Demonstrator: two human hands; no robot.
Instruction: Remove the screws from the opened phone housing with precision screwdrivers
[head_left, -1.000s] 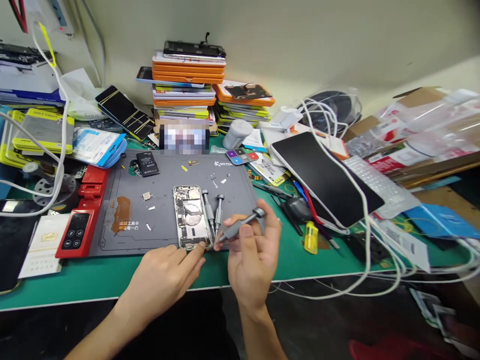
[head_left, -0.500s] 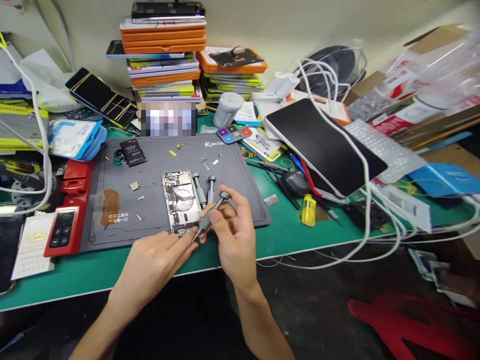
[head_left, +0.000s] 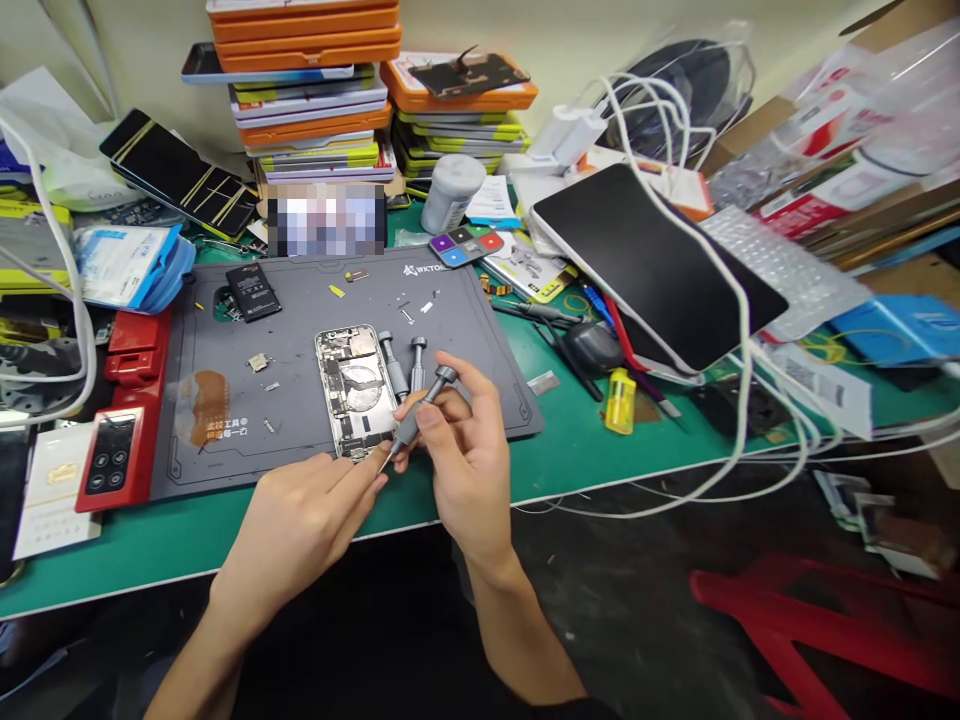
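The left hand (head_left: 296,510), fingers extended, partly hid the lower end of an opened, round-cornered phone (head_left: 358,388) on the flat grey mat (head_left: 300,310); whether it pinched anything, I couldn't tell. The right hand (head_left: 471,465) pinched a slender grey screwdriver (head_left: 407,428), tip indistinct.

On my feed, the green desk (head_left: 570,450) bore a gray mat (head_left: 465,325), a red device (head_left: 135,372) at the mat's left edge, a white box (head_left: 56,495) beside that, and, rightward, a small metal plate (head_left: 543,383) and a yellow container (head_left: 620,402). An opened phone (head_left: 364,388) lay on the mat.
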